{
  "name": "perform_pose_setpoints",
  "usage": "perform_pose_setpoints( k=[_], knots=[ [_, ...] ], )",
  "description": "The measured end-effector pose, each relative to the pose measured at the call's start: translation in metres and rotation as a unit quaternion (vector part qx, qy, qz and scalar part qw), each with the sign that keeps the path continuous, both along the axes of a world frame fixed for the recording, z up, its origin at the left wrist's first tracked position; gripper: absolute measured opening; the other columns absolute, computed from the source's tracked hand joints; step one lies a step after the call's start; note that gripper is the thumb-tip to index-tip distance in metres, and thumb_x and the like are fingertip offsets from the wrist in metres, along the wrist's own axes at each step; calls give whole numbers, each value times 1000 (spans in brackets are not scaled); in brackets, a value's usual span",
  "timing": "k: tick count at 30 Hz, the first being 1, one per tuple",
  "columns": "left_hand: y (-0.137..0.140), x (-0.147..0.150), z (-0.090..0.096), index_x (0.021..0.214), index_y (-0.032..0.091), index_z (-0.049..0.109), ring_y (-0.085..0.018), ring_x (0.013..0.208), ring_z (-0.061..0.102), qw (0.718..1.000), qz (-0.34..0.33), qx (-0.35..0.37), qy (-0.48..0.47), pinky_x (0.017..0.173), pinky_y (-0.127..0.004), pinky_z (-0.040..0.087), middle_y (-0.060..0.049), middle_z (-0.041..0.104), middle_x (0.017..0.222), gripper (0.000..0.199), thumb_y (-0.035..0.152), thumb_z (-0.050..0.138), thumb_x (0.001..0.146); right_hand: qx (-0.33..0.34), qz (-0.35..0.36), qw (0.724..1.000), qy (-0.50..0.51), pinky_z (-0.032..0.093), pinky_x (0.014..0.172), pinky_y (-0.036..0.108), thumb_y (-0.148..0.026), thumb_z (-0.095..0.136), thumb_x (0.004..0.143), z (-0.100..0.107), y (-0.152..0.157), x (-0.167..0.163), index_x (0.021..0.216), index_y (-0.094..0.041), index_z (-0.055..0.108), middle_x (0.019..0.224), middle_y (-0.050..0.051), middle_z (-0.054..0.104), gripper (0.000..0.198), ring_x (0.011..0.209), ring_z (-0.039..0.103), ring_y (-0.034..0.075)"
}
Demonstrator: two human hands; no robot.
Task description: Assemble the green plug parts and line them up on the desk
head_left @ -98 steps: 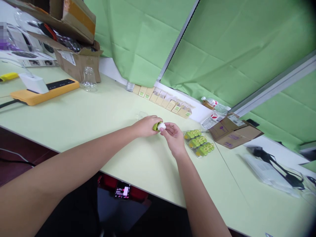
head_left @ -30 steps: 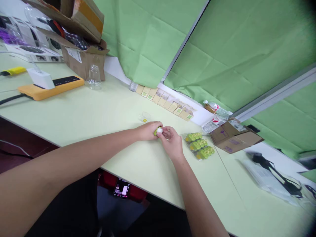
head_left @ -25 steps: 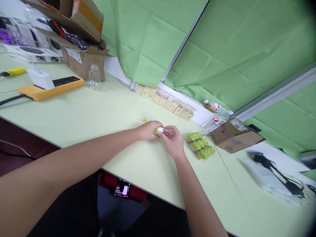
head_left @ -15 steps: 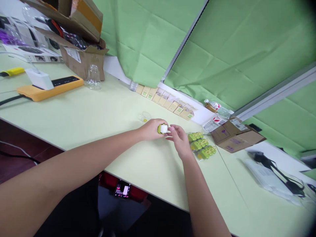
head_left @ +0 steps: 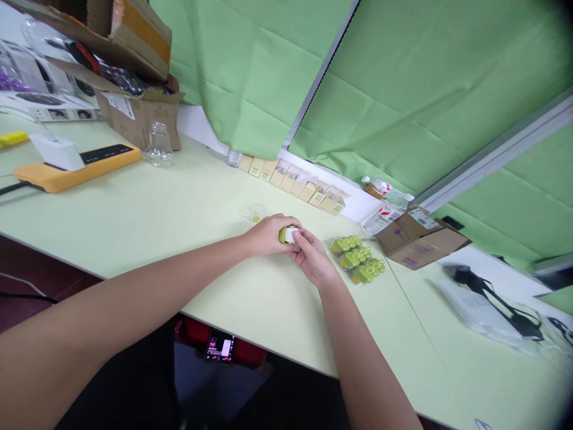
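Note:
My left hand (head_left: 266,234) is closed around a small green case (head_left: 282,236) above the table. A rounded white block (head_left: 289,233) sits in the mouth of the case. The thumb of my right hand (head_left: 314,258) presses on the white block, with its other fingers curled underneath and partly hidden. Just behind my left hand lies a small clear plastic piece (head_left: 256,212) with a yellow spot. To the right of my hands stand several green pieces with pale loops (head_left: 356,258) in clear packaging.
Several small cardboard boxes (head_left: 290,181) line the back edge. An orange power strip (head_left: 96,165), a clear jar (head_left: 159,146) and an open carton (head_left: 138,116) stand left. At right are a cardboard box (head_left: 418,237), plastic bottles (head_left: 387,194) and a black strap (head_left: 496,301).
My right hand has moved left, and its thumb now presses on the white block. The whole view has shifted slightly.

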State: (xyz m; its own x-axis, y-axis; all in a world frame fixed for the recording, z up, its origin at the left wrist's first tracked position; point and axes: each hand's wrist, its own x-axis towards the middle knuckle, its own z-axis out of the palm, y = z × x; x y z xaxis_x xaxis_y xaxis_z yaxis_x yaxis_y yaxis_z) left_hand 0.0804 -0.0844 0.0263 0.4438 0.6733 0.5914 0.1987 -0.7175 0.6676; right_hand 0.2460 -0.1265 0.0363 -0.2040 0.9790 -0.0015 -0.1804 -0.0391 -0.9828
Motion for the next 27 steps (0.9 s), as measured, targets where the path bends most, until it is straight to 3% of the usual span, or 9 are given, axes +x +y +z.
perform_pose_setpoints(
  k=[12,17,21,27],
  knots=[
    [1,1,-1,111,21,58,-20,101,62,996,7,57,75,82,-32,48,-5,65,110,28,29,62,85,-11,-47,999,12,58,79,28,-38,84,70,-2,5,0,97,-21,70,93,1,72,35,79,66,13],
    [-2,0,5,105,21,57,-20,100,61,997,13,60,46,84,-31,47,-5,64,107,25,33,64,85,-38,-37,998,41,60,76,30,-45,72,81,-5,6,-4,92,-21,70,89,3,73,27,77,67,15],
    [-7,1,9,103,20,58,-21,100,60,997,14,71,3,89,-33,47,-6,63,105,25,36,64,86,-62,27,998,15,61,79,36,-36,64,83,-6,6,-6,98,-23,68,101,4,74,21,87,70,20],
    [-11,5,9,112,20,56,-23,108,57,995,18,93,-26,98,-38,45,-10,61,112,27,36,54,92,-30,3,999,19,58,87,35,-42,62,83,-4,5,-6,97,-24,67,108,4,73,23,103,68,22]
  ],
)
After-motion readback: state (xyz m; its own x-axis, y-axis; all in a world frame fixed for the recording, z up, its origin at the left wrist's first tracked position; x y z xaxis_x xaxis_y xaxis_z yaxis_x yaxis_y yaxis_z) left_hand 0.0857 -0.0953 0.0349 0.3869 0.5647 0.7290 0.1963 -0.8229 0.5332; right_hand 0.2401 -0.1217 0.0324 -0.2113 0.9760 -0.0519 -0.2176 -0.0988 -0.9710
